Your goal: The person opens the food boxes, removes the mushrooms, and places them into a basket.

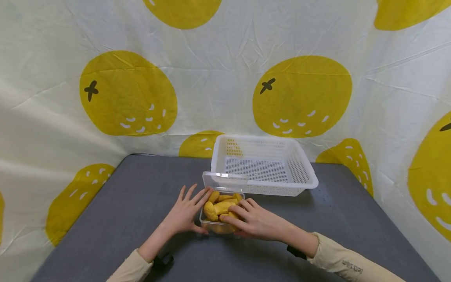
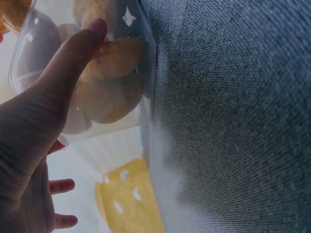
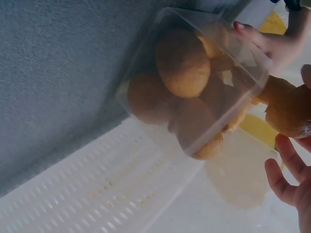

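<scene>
Hands (image 1: pixel 184 213) (image 1: pixel 258 222) at clear box (image 1: pixel 215 223), yellow pieces (image 1: pixel 225 206) inside, basket (image 1: pixel 282 190) behind

A pale beige left sleeve (image 1: pixel 130 268) shows at the lower left of centre in the head view; a matching right sleeve (image 1: pixel 347 256), creased and loose, runs towards the lower right, bearing dark lettering (image 1: pixel 352 266) that appears upside down. A black wrist fitting (image 1: pixel 163 261) sits below the left cuff's edge, another black piece (image 1: pixel 296 252) by the right.
</scene>
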